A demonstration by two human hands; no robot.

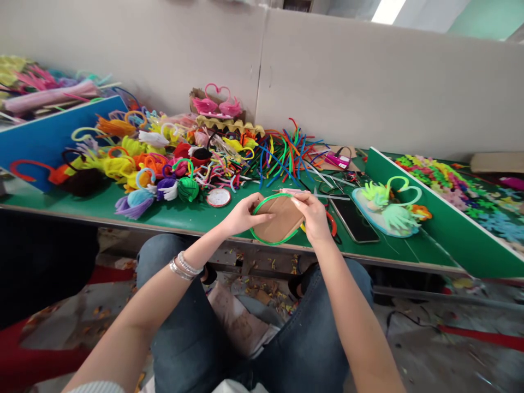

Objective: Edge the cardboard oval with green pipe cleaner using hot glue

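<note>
A round cardboard disc (280, 219) with a green pipe cleaner (254, 233) along its rim is held up at the table's front edge. My left hand (248, 214) grips its left side, thumb across the face. On the upper right edge, my right hand (311, 212) pinches the disc and the rim. Close behind my right fingers lies a pale, thin strip (333, 196); whether they touch it I cannot tell. To the right are a dark phone (355, 219) and a pair of pipe-cleaner swans (399, 207) on a light blue base.
Many pipe-cleaner swans (147, 164) crowd the table's left, beside a blue divider (24, 142). Loose pipe cleaners (286, 155) lie in the middle, near a round white lid (218, 197). A green divider (442, 218) stands right, with colourful pieces (462, 191) beyond. Pink swans (216, 103) stand behind.
</note>
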